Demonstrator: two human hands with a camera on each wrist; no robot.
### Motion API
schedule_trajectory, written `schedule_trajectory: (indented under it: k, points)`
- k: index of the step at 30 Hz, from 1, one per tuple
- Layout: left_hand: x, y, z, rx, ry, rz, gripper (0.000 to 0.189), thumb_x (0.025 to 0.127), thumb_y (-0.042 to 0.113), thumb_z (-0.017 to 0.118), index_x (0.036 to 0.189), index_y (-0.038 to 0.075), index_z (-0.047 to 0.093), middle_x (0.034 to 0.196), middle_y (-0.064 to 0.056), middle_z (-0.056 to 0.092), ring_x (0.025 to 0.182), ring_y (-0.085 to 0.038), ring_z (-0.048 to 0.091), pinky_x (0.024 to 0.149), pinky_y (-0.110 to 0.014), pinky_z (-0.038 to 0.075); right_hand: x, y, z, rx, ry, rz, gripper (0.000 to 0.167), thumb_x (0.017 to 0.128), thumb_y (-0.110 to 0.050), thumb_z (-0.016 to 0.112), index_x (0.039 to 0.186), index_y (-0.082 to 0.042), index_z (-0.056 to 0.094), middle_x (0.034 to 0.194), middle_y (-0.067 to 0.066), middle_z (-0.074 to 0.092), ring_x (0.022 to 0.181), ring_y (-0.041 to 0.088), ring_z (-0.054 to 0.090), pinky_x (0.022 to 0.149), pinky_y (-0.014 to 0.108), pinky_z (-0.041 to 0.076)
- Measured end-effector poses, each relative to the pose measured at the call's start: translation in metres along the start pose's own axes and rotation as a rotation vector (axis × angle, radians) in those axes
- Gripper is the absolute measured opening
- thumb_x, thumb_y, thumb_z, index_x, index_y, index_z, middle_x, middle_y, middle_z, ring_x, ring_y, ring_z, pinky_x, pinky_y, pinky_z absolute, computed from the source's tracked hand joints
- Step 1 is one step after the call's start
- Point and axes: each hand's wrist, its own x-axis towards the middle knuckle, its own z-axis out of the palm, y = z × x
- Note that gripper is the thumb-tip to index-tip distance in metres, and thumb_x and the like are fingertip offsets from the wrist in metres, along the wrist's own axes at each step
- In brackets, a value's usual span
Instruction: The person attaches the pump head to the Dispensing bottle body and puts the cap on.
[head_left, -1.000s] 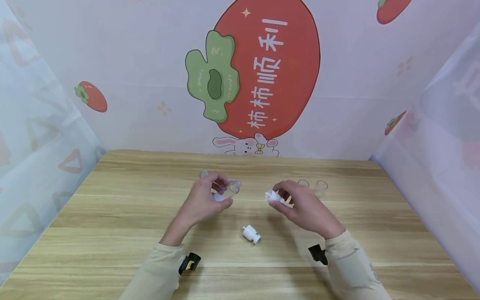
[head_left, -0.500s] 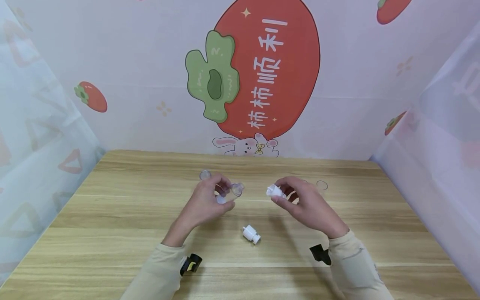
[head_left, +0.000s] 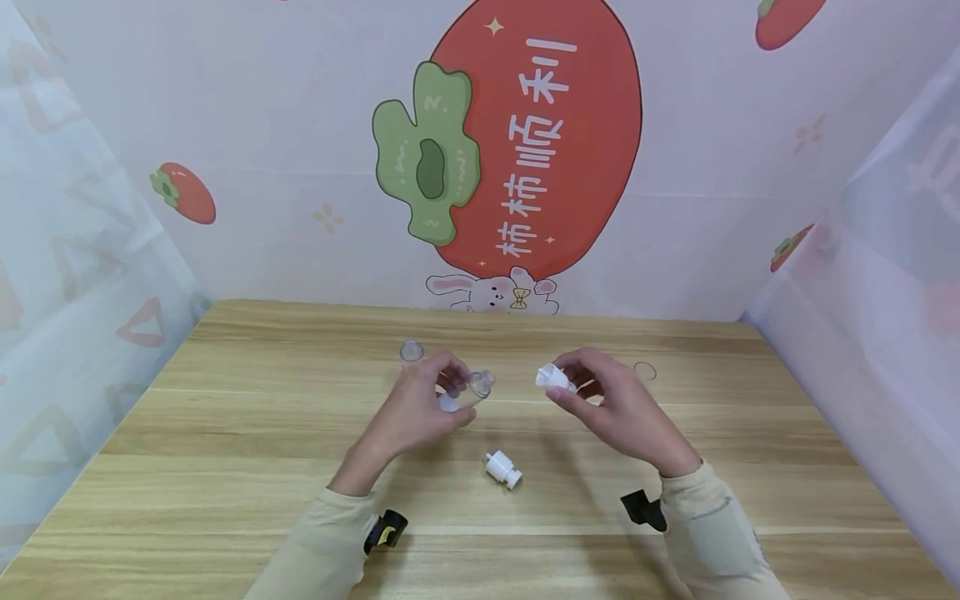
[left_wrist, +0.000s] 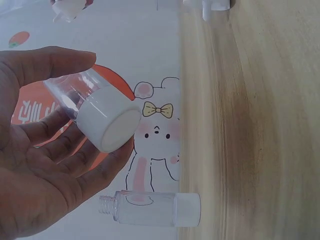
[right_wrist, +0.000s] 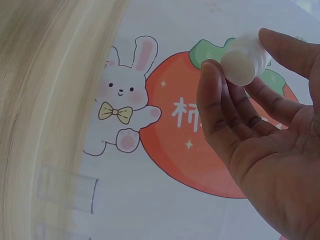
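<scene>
Beyond the loose pump head (head_left: pixel 503 470), the left hand (head_left: pixel 420 402) grips an uncapped bottle (left_wrist: pixel 100 114) and the right hand (head_left: pixel 613 408) pinches a second pump head (head_left: pixel 553 377) (not yet joined, seemingly).

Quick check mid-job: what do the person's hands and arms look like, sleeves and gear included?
The left hand and right hand wear no gloves. The left sleeve and right sleeve are long and cream-coloured. A black fitting shows at each cuff; the left fitting has a yellow patch, the right fitting looks plain black. No cables are visible.
</scene>
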Motion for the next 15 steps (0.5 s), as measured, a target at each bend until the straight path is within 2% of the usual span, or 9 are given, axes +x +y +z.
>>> schedule_trajectory:
  k: [15]
  points:
    - [-0.0010,0.0050,0.0014,0.026,-0.011,0.004,0.031,0.077,0.007,0.084,0.103,0.006,0.066,0.093,-0.001,0.064,0.087,-0.020,0.062,0.081,-0.037,0.054,-0.0001,0.0013,-0.0010,0.123,0.041,-0.034,0.026,0.094,-0.013,0.074,0.118,-0.010,0.065,0.106,0.001,0.066,0.090,0.019,0.063,0.079,0.032,0.057]
